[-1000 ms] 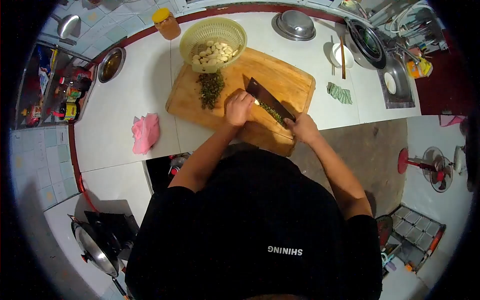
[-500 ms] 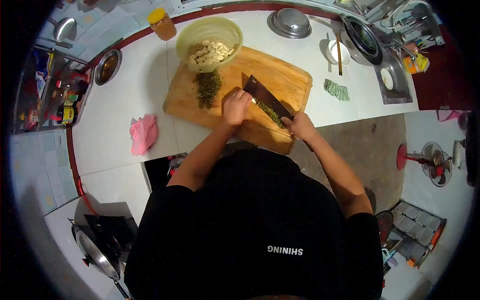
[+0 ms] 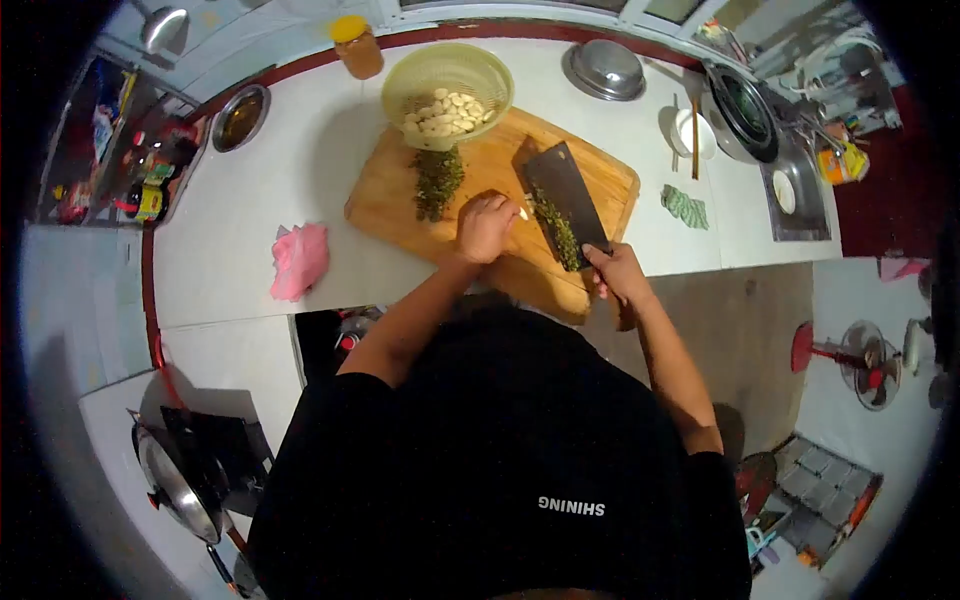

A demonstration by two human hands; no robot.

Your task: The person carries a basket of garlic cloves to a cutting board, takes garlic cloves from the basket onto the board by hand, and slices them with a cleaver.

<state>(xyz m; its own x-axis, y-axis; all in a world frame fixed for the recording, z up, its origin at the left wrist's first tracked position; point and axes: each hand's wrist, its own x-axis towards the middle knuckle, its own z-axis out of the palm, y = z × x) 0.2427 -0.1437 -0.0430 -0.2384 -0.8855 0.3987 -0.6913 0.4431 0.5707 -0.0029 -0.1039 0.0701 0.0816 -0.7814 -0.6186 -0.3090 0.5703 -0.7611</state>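
Note:
My right hand [image 3: 617,270] grips the handle of a wide dark cleaver [image 3: 575,180], its blade tipped so the broad face shows. Chopped green bits [image 3: 557,235] lie along that face. To the left, my left hand [image 3: 487,228] is curled over the wooden cutting board [image 3: 510,140], a small pale piece [image 3: 523,213] at its fingertips, apparently a garlic clove. A pile of chopped greens [image 3: 437,185] rests on the board beyond this hand. Behind the pile, a yellow-green basket [image 3: 490,75] holds several peeled garlic cloves [image 3: 445,113].
A jar with a yellow lid [image 3: 358,52] and an upturned metal bowl [image 3: 607,70] stand at the back. Right are a white bowl with chopsticks [image 3: 695,135], a green cloth [image 3: 684,207] and the sink [image 3: 800,215]. A pink cloth [image 3: 299,262] lies left.
The cleaver has swung away from my left hand, and its blade now shows more of its face with the green bits on it. The whole view has shifted slightly.

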